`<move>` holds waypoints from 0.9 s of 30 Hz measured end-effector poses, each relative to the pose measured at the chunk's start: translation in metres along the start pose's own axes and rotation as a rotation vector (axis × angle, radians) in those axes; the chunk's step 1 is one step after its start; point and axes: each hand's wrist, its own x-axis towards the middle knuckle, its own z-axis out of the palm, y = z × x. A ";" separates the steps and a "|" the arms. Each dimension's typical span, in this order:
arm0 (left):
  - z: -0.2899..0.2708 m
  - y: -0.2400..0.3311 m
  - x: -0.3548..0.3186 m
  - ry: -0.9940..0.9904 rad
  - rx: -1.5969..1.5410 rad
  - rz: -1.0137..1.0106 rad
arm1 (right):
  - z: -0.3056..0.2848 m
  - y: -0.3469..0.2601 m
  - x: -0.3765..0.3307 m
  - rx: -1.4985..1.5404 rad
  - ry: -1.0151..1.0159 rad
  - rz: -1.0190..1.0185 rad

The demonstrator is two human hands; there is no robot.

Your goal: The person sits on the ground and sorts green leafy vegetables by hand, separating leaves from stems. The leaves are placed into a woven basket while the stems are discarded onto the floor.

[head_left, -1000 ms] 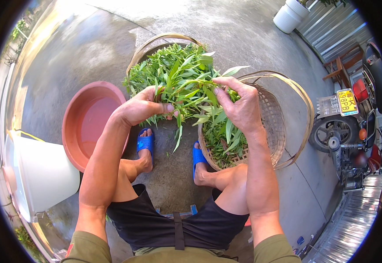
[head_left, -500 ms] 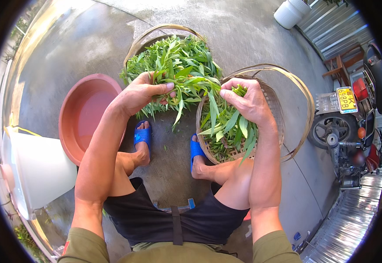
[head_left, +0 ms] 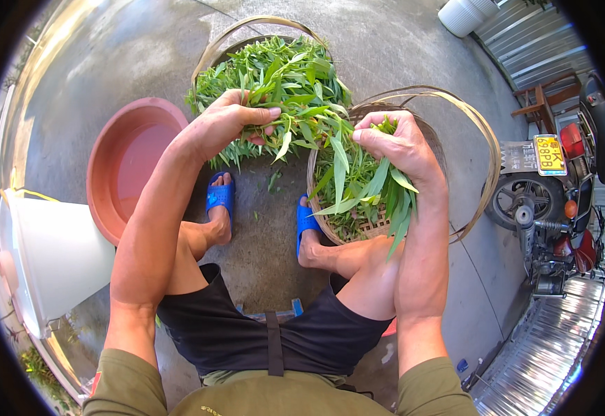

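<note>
My left hand (head_left: 236, 121) is closed round a bunch of leafy green stems (head_left: 306, 114), thumb laid along them. It is held over the near edge of a handled basket (head_left: 213, 59) heaped with the same greens (head_left: 271, 69). My right hand (head_left: 403, 145) grips a small bundle of greens (head_left: 378, 184), its cut stem ends poking up above the fist and its long leaves hanging below. That hand is above the right woven basket (head_left: 437, 149), which holds loose greens (head_left: 347, 180). The fingertips of my right hand meet the leaves reaching over from the left bunch.
A brown plastic basin (head_left: 105, 163) stands to the left, beside a white bucket (head_left: 59, 256). My feet in blue sandals (head_left: 307, 216) are between basin and right basket. A motorcycle (head_left: 559, 201), a wooden chair (head_left: 541, 104) and a white ribbed container (head_left: 465, 15) are on the right.
The whole view has shifted slightly, with the baskets and basin higher in it. Both hands keep their hold on the greens, and stay about as far apart.
</note>
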 end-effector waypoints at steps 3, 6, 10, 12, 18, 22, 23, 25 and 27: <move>-0.002 0.000 0.001 -0.033 0.005 -0.017 | -0.001 0.000 0.001 -0.006 0.013 0.007; -0.001 0.001 0.001 -0.038 -0.024 -0.023 | -0.001 0.000 0.002 -0.046 0.035 -0.008; -0.005 0.001 0.000 0.018 -0.148 0.007 | 0.006 -0.009 -0.002 -0.101 0.185 -0.052; -0.008 0.007 -0.004 0.046 -0.183 0.000 | 0.004 -0.010 -0.003 -0.076 0.278 -0.119; -0.030 0.004 -0.006 0.009 -0.373 0.035 | 0.002 -0.018 -0.014 -0.151 0.073 -0.090; -0.031 0.002 -0.003 0.010 -0.416 0.036 | 0.018 -0.017 -0.007 -0.105 0.090 -0.019; -0.032 0.000 -0.002 -0.001 -0.428 0.037 | 0.020 -0.018 -0.006 -0.069 0.103 0.004; -0.034 -0.002 0.000 -0.051 -0.479 0.046 | 0.022 -0.012 -0.001 -0.119 0.110 -0.080; -0.037 -0.005 0.002 -0.080 -0.484 0.052 | 0.024 -0.007 0.005 -0.192 0.121 -0.180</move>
